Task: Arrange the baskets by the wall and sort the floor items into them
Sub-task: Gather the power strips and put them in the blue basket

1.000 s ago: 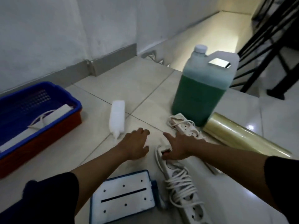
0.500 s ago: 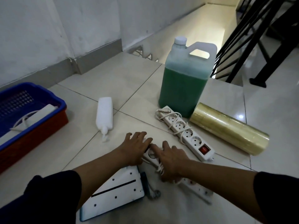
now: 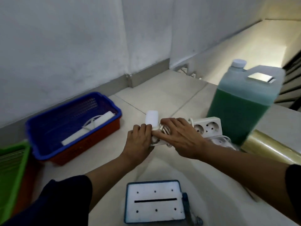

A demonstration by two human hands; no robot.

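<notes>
Both hands hold a white power strip with its cord wound round it, lifted above the tiled floor. My left hand grips its near end and my right hand lies over its top. A blue basket nested in a red one stands by the wall at the left, and a white power strip lies inside it. A green basket shows at the far left edge. A white bottle lies on the floor just behind my hands. Another white power strip lies to the right.
A large jug of green liquid stands at the right, with a roll of clear film lying beside it. A blue-framed white pad lies on the floor near me. Black stair railing is at the far right.
Both hands closed on the wound power strip and lifted it off the floor. The view swung left, bringing the blue and green baskets further in.
</notes>
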